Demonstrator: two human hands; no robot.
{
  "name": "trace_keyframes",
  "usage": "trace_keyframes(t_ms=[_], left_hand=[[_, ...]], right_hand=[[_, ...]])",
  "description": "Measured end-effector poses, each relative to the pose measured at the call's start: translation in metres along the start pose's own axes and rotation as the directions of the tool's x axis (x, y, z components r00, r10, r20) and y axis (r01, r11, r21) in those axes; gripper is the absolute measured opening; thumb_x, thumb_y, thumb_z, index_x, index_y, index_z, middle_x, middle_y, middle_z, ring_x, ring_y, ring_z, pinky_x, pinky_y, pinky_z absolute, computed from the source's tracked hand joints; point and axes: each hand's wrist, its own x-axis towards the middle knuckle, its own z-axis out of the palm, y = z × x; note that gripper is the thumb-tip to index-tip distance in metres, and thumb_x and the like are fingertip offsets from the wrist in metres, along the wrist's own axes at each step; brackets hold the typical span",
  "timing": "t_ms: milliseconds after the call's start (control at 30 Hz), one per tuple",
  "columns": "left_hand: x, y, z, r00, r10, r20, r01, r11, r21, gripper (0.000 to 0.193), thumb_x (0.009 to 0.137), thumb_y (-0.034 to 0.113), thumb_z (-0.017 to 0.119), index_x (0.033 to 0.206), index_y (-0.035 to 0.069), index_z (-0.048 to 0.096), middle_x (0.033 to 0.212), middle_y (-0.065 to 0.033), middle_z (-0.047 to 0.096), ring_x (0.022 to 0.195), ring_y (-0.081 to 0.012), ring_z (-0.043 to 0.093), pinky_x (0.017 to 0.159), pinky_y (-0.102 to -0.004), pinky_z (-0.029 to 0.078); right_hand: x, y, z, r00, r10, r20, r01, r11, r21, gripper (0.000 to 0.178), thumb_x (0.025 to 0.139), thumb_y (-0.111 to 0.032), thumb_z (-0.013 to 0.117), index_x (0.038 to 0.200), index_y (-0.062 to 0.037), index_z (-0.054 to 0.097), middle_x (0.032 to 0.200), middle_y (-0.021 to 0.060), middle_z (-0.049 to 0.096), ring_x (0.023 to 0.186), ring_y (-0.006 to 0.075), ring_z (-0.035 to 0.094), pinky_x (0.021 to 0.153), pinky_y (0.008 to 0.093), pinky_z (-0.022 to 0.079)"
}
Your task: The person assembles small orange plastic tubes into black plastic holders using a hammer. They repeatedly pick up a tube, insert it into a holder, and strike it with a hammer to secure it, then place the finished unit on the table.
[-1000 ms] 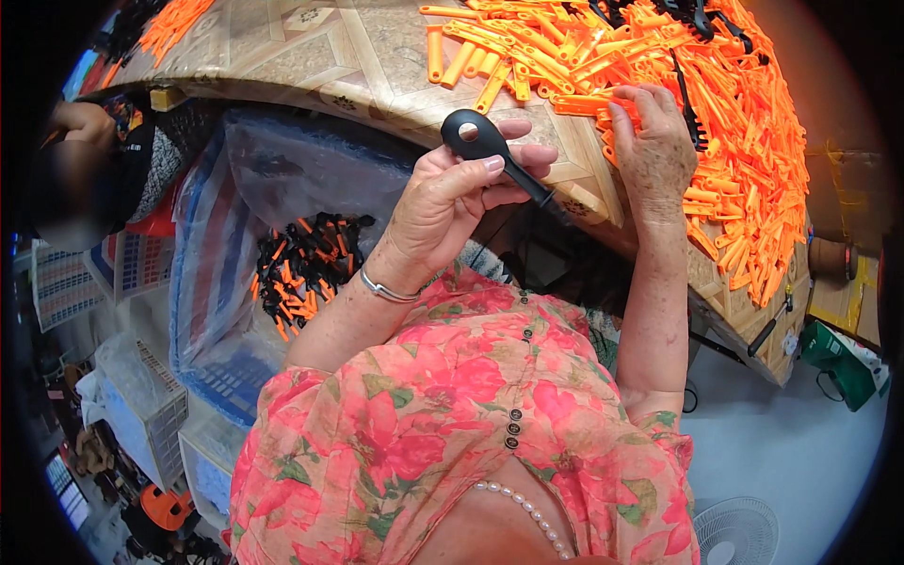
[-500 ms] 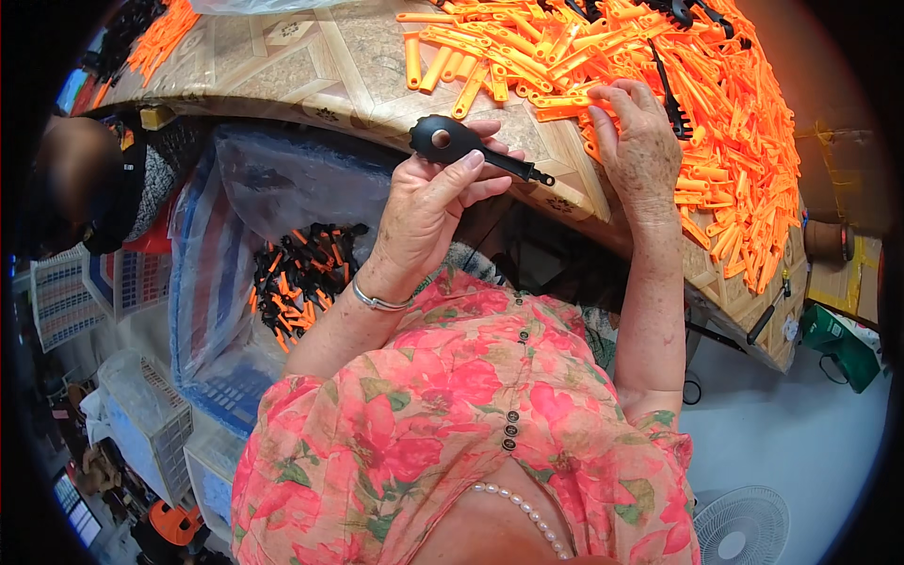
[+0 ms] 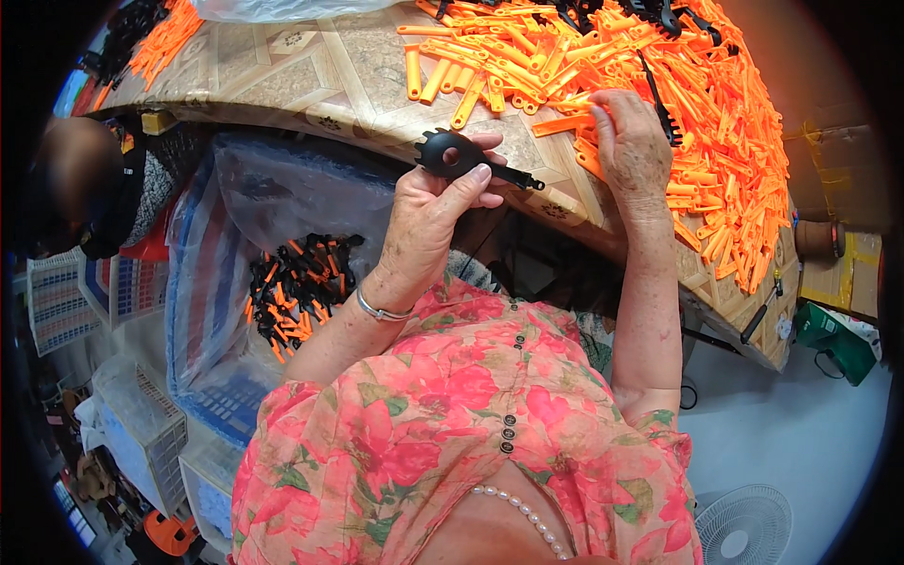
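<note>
A black pasta server head (image 3: 434,149) lies in my left hand (image 3: 426,212), its toothed end and round hole upward to the left. My left thumb presses on its neck, and the thin stem points right toward the table edge. At the near side of a large pile of orange plastic handles (image 3: 730,169), my right hand (image 3: 636,155) is closed on one orange handle (image 3: 561,125). That handle sticks out to the left of my fingers; my fingertips are partly hidden behind the hand.
The patterned table (image 3: 273,71) curves across the front. Below it on the left stands a blue crate (image 3: 212,400) lined with plastic, holding several black-and-orange utensils (image 3: 299,287). Another person (image 3: 85,184) sits at the far left. A white fan (image 3: 744,527) stands at lower right.
The pasta server head has turned in my left hand, so its teeth show more. My right hand has shifted slightly left, and the orange handle at its fingers has tilted and moved lower.
</note>
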Motion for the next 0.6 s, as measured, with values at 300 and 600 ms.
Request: trace_keyframes(t_ms=[300, 600], left_hand=[[0.002, -0.002, 0.004, 0.996, -0.075, 0.039, 0.078, 0.994, -0.08, 0.032, 0.095, 0.008, 0.061, 0.126, 0.001, 0.059, 0.109, -0.0094, 0.066, 0.095, -0.0152, 0.067, 0.078, -0.0252, 0.056], [0.003, -0.004, 0.003, 0.994, -0.093, 0.065, 0.099, 0.991, -0.092, 0.033, 0.096, 0.007, 0.058, 0.128, -0.002, 0.055, 0.114, -0.0121, 0.064, 0.097, -0.016, 0.066, 0.08, -0.0259, 0.057]], right_hand=[[0.007, 0.022, -0.014, 0.772, 0.633, 0.049, -0.383, 0.403, 0.831, 0.017, 0.099, -0.013, 0.057, 0.108, 0.0012, 0.062, 0.087, 0.006, 0.068, 0.067, 0.0091, 0.066, 0.046, 0.0184, 0.046], [0.01, 0.028, -0.028, 0.737, 0.631, 0.241, -0.303, -0.01, 0.953, 0.031, 0.097, -0.011, 0.056, 0.125, -0.0009, 0.049, 0.109, 0.0171, 0.068, 0.084, 0.0174, 0.069, 0.056, 0.0222, 0.054]])
